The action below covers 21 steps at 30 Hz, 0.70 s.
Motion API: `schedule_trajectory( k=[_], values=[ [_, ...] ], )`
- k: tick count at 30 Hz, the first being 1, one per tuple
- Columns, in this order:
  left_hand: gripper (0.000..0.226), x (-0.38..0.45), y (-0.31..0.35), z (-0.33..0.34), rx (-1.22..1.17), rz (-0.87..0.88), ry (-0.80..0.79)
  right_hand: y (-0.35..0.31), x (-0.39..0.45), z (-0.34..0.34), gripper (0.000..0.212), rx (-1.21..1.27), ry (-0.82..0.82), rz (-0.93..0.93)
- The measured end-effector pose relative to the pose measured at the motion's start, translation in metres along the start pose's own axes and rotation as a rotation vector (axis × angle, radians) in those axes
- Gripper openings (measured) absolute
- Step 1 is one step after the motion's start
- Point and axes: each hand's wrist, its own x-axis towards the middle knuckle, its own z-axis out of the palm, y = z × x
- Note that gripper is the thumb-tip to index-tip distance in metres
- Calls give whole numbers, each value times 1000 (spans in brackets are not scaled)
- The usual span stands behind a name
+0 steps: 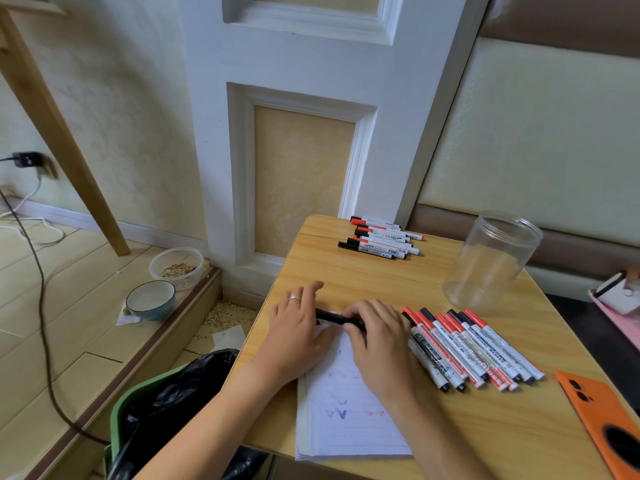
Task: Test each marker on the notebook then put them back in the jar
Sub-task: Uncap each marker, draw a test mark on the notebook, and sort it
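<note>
The notebook (349, 410) lies open at the near edge of the wooden table (363, 271), its lined page carrying small blue, purple and red test marks. Both hands meet at the notebook's far end, holding one black marker (337, 317) that lies crosswise just above the top of the page. The left hand (296, 332) rests palm down on the notebook's upper left corner, a ring on one finger, fingers loosely spread, its thumb side touching the marker's left end. The right hand (379, 341) covers the notebook's upper right part, fingers curled over the marker's right half and gripping it. Just right of the notebook, touching the right hand's outer edge, a row of markers (474, 348) with red and black caps lies side by side. Beyond the notebook, at the table's far edge, a second bunch of markers (381, 239) is stacked. Far right of the notebook stands the clear jar (491, 261), open-topped, nothing visible inside.
</note>
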Motion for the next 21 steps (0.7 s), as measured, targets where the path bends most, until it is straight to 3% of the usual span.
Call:
schedule_trajectory(
  k=[5, 13, 21],
  values=[
    [70, -6, -4, -2, 176, 31, -72, 12, 3, -18, 19, -86, 21, 87],
    [68, -6, -3, -2, 164, 32, -80, 65, -21, -63, 30, -234, 213, 279],
    [67, -7, 1, -4, 186, 5, -81, 76, -38, -72, 33, -367, 221, 345]
  ],
)
